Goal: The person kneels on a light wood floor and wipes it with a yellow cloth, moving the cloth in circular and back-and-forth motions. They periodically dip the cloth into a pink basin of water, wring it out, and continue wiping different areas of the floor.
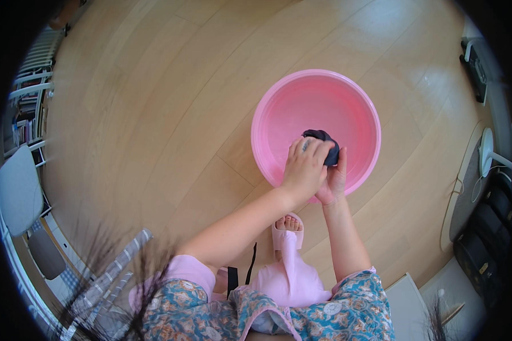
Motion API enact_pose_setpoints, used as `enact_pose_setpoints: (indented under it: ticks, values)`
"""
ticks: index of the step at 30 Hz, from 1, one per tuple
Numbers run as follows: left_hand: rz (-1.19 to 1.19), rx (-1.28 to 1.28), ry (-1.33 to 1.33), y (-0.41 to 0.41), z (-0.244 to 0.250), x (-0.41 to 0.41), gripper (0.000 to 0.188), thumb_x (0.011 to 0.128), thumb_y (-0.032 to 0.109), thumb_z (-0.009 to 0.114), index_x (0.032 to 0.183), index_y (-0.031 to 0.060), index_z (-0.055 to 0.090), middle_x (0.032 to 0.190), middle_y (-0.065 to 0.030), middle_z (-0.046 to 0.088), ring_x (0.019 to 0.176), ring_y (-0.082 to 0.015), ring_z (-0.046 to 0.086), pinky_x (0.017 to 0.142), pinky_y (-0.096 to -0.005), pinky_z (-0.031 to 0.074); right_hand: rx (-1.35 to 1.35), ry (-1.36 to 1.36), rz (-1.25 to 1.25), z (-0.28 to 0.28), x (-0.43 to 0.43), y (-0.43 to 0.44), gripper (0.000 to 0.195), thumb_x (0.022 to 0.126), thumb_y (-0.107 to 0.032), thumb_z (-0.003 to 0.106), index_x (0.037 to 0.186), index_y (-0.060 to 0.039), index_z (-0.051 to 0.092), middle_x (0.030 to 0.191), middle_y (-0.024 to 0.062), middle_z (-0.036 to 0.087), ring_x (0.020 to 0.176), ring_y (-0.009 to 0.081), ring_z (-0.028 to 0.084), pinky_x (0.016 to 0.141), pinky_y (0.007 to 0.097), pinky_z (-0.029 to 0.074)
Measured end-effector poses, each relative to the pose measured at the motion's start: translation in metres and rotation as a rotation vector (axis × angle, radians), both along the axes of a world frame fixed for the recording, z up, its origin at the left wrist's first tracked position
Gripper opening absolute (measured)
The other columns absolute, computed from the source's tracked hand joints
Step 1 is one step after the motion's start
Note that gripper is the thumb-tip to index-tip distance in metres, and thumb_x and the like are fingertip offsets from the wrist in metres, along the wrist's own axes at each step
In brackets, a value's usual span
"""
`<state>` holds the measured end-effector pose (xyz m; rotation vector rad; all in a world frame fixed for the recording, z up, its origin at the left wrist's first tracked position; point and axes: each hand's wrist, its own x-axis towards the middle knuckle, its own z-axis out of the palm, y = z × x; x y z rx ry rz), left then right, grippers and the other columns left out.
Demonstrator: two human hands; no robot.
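A bundled piece of dark navy cloth [332, 158] is gripped between my two hands, over the near part of a round pink plastic basin [269, 91]. My left hand [305, 166] lies across the top of the cloth with its fingers curled over it. From the right and below, my right hand [335, 181] cups the bundle, its thumb or a finger raised along the cloth's side. The cloth is partly hidden by my fingers, so its exact kind cannot be told. A greyish mark shows between the left fingers.
Light wood flooring [153, 106] surrounds the basin. My foot in a pink slipper [300, 238] is just below the basin. A grey chair [20, 192] and shelves with books [24, 130] line the left; black cases [473, 255] and a white round-based stand [486, 151] are at right.
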<state>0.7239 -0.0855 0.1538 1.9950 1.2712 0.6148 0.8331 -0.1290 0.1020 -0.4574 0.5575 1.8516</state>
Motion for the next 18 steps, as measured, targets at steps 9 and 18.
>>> enact_pose_setpoints:
  ticks: [9, 18]
  values:
    - [-0.348, 0.213, 0.118, 0.020, -0.011, -0.055, 0.059, 0.073, 0.006, 0.064, 0.130, 0.0085, 0.051, 0.135, -0.0119, 0.050, 0.125, -0.0310, 0.048, 0.100, -0.0422, 0.044, -0.104, -0.188, 0.473, 0.005, 0.026, 0.014, 0.027, 0.088, -0.006, 0.063, 0.111, 0.0005, 0.051, 0.100, 0.0124, 0.057, 0.085, 0.0204, 0.059, 0.060, 0.0252, 0.053]
    - [-0.636, 0.208, 0.219, 0.048, -0.023, -0.033, 0.052, 0.076, 0.015, 0.063, 0.126, 0.0107, 0.052, 0.116, -0.0056, 0.059, 0.099, -0.0239, 0.061, 0.082, -0.0351, 0.053, 0.087, -0.646, 1.203, 0.055, 0.026, 0.059, 0.015, 0.080, -0.004, 0.067, 0.091, -0.0042, 0.056, 0.079, 0.0024, 0.056, 0.063, 0.0087, 0.047, 0.049, 0.0215, 0.033]
